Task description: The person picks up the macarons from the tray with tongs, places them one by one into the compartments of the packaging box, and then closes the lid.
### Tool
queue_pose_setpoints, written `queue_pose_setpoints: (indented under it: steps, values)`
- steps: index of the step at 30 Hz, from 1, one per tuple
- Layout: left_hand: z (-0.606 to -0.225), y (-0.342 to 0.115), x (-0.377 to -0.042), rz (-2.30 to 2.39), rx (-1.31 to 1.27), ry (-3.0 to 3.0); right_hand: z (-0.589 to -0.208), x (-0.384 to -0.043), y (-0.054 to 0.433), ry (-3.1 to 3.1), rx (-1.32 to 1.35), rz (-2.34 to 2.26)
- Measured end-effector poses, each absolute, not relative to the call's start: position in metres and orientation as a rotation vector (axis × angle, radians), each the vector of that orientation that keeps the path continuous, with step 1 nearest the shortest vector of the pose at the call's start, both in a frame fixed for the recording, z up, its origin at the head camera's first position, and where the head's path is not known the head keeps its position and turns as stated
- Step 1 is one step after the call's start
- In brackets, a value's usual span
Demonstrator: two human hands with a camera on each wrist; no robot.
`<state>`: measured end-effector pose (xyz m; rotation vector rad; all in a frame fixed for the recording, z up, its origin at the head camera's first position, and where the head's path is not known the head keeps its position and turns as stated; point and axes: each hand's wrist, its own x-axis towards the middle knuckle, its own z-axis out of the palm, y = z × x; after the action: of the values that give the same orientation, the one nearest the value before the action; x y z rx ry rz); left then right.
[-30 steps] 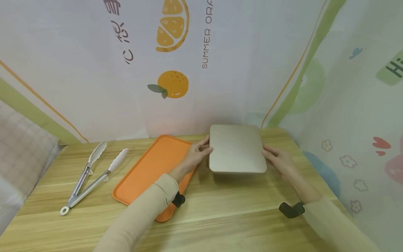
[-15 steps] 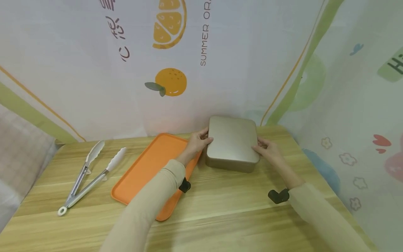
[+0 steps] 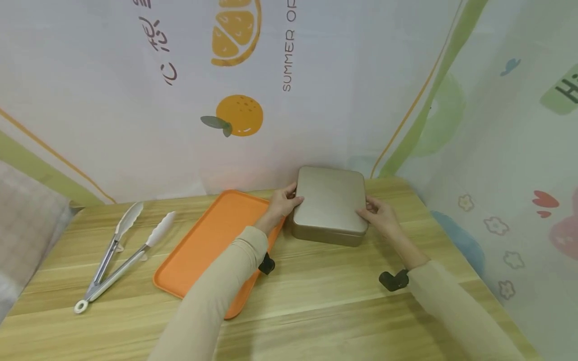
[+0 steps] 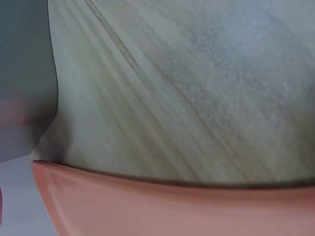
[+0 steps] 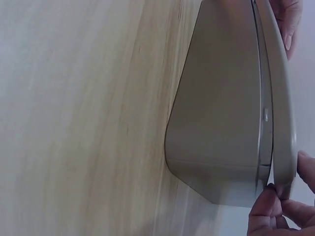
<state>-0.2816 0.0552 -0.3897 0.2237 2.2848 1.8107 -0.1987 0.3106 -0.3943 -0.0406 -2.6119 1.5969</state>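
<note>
A square champagne-coloured metal tin [image 3: 326, 235] stands at the back of the table, its matching lid [image 3: 331, 196] resting on top. Seen from the right wrist, a narrow dark gap runs between the lid [image 5: 283, 108] and the tin's wall [image 5: 216, 98]. My left hand [image 3: 281, 206] holds the lid's left edge, thumb on top. At the opposite edge my right hand [image 3: 383, 215] pinches the lid's near right corner between thumb and fingers. The left wrist view catches only part of the tin [image 4: 24, 64], not the left hand's grip.
An orange tray [image 3: 212, 235] lies left of the tin, partly under my left forearm. Farther left are spread tongs [image 3: 106, 260] with pale tips. A printed cloth [image 3: 316, 125] hangs behind the wooden table [image 3: 316, 311], another along the right side.
The lid has come down from above the tin onto its rim, both hands moving with it. My right hand has shifted left and slightly away from me. Tray and tongs stay put.
</note>
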Motion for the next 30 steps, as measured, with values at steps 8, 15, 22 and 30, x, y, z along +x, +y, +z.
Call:
queue_pose_setpoints:
  steps: [8,15,22,30]
  values:
    - [-0.394,0.056,-0.282,1.793,0.215,2.289,-0.397,-0.2,0.31,-2.604,-0.048,1.59]
    - [-0.395,0.057,-0.283,1.759,0.203,2.312,-0.4,-0.201,0.307,-2.601,-0.132,1.587]
    - [-0.4,0.058,-0.284,1.781,0.227,2.278,-0.404,-0.199,0.307,-2.58,-0.116,1.583]
    - [-0.402,0.058,-0.283,1.789,0.223,2.242,-0.408,-0.198,0.307,-2.542,-0.066,1.628]
